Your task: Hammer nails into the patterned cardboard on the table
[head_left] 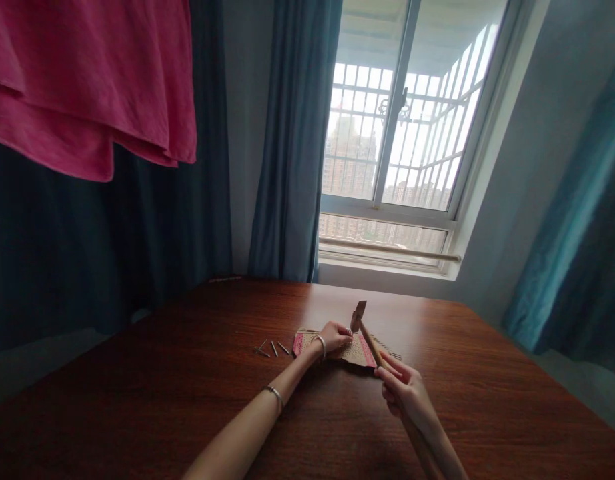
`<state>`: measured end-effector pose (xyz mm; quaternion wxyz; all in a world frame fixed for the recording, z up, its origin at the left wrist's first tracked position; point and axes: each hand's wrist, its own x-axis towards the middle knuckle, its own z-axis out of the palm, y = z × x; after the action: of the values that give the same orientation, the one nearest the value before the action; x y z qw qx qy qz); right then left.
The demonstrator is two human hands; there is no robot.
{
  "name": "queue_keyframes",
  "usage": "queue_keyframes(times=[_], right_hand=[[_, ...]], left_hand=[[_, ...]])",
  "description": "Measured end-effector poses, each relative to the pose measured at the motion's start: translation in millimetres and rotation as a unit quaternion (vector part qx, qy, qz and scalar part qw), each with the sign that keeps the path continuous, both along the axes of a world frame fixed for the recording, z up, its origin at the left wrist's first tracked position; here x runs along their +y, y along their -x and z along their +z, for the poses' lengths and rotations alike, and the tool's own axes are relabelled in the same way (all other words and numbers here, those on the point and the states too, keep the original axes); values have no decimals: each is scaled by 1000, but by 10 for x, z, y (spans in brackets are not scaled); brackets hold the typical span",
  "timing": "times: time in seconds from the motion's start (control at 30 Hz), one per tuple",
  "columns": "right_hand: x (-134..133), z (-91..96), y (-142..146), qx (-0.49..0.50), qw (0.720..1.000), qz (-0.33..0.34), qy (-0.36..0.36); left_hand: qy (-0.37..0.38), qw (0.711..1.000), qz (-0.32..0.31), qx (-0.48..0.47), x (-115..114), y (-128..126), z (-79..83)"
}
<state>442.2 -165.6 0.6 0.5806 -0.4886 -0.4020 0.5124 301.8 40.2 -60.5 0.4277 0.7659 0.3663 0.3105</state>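
From the head view, we look down on two bare hands at work over a brown wooden table [187,400] beside a bright window [417,160]. The right hand [403,385] is closed around the wooden handle of a hammer [371,345], fingers wrapped and thumb along the grip. We see the tool tilted, its handle slanting up and to the left, its metal head raised at the top, just beside the fingertips of the left hand [336,338]. That hand reaches in low over a patterned piece [361,355] in tan and pink, its thumb and fingers drawn together in a pinch; what lies between them is too small for us to tell. Nor can we tell whether the hammer's head touches anything.

The patterned piece lies flat on the table beneath the left hand, toward the far side, with its near edge uneven. Just to its left we find several loose nails [274,348] scattered on the wood, apart from the piece. A silvery bracelet [321,344] circles the left wrist, and a second band [276,395] sits farther up the same forearm.

Behind the table, we see blue curtains [292,147] hanging left and right of the window, a bright pink cloth [87,80] hanging at upper left, and, through the glass, white bars and pale, tall buildings [351,153].
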Motion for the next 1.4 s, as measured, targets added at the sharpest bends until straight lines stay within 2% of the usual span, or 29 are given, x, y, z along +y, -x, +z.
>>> queue_keyframes(times=[0.3,0.5,0.67,0.8,0.9,1.03,1.23,1.33,1.4], right_hand=[[3,0,-3,12,1000,-5,4],[5,-15,-62,5,1000,-25,-14],[31,-25,-99,-27,996,-77,-21],[92,-126,-188,-90,986,-137,-27],[149,-205,-340,-208,958,-197,-20],[191,-206,-603,-386,893,-230,3],[167,-125,-879,-568,804,-169,43],[163,-157,-958,-630,758,-148,78],[170,-195,-1003,-660,733,-142,87]], left_hand=[[-17,999,10,25,23,2,-37],[-17,1000,3,20,-16,37,30],[-20,1000,-2,8,-37,49,40],[-15,1000,-8,7,-18,36,41],[4,1000,-18,-17,-31,54,99],[16,997,-13,-74,-83,107,205],[70,982,39,-170,-108,122,308],[89,967,77,-225,-125,128,377],[87,966,97,-225,-151,140,432]])
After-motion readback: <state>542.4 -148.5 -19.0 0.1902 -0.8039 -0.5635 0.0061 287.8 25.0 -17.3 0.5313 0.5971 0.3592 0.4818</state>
